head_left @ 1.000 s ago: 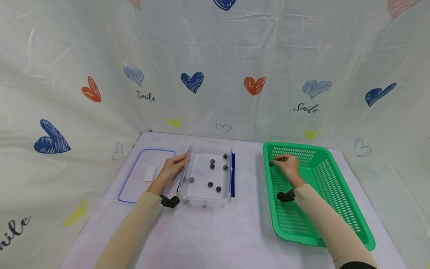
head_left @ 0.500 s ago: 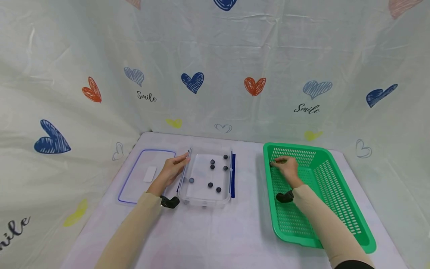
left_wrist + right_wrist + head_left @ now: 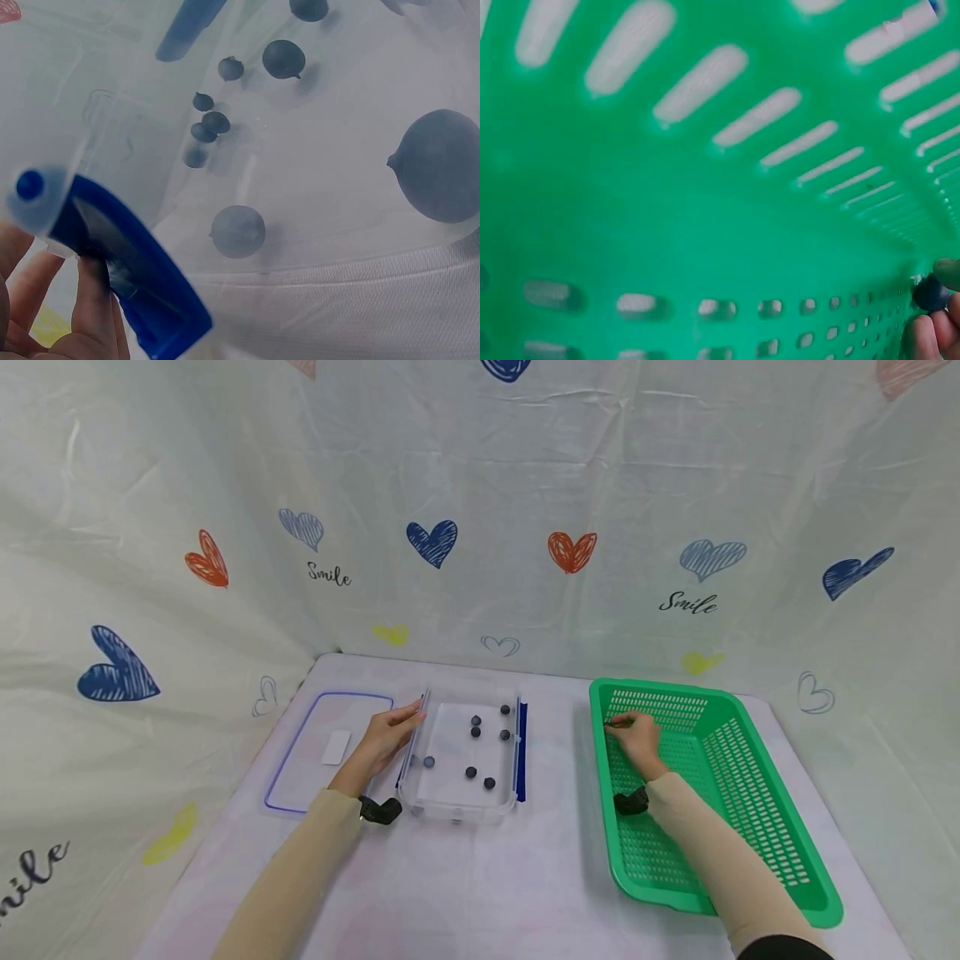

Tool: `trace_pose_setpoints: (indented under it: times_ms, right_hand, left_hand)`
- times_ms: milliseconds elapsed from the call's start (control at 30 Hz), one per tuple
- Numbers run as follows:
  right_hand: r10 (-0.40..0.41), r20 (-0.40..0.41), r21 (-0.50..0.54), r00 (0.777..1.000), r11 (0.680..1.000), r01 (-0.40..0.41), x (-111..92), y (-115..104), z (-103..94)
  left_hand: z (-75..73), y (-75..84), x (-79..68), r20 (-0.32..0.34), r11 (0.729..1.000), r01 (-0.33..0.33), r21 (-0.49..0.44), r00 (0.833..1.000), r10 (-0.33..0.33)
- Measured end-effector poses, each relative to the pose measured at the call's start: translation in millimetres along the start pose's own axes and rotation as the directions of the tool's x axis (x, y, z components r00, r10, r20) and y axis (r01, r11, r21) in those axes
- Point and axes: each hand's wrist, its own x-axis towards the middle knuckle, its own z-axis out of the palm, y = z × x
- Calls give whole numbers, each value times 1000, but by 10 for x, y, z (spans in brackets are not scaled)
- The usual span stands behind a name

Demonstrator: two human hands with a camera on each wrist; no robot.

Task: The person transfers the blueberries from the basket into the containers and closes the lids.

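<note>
In the head view, my left hand holds the left side of a clear plastic food box. Its fingers are bent behind the blue side latch in the left wrist view. Several dark, round, blueberry-like balls lie scattered on the box floor, some showing a small pointed nub. My right hand is inside the green plastic basket, by its left wall near the far corner. Between thumb and fingers it pinches another dark ball, low against the slotted wall.
Left of the box lies a clear lid with a blue seal, bearing a white rectangular piece. A second blue latch hangs open along the box's right side. A pale cloth covers the table, and a heart-printed sheet hangs behind.
My right hand has shifted slightly left and down along the basket's left wall, its forearm following. The left hand, box and balls inside it stay put.
</note>
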Motion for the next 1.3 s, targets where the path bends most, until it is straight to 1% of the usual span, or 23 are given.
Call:
trace_pose_setpoints:
  times_ms: [267, 433, 733, 1067, 1300]
  right_hand:
    - [-18, -13, -5, 1000, 1000, 18, 7, 19, 75]
    - [-17, -6, 12, 1000, 1000, 17, -2, 8, 46]
    - [-37, 30, 59, 999, 998, 35, -16, -30, -127]
    - [13, 76, 122, 997, 992, -23, -20, 10, -346]
    - [46, 74, 128, 996, 990, -55, -7, -22, -479]
  left_hand:
    - [-6, -6, 13, -8, 1000, 4, 6, 1000, -4]
    - [-3, 11, -6, -19, 1000, 7, -2, 1000, -7]
    - [3, 14, -13, -16, 1000, 5, -6, 1000, -5]
    - [8, 21, -24, -13, 1000, 11, -2, 1000, -11]
    - [1, 19, -4, -14, 1000, 7, 0, 1000, -7]
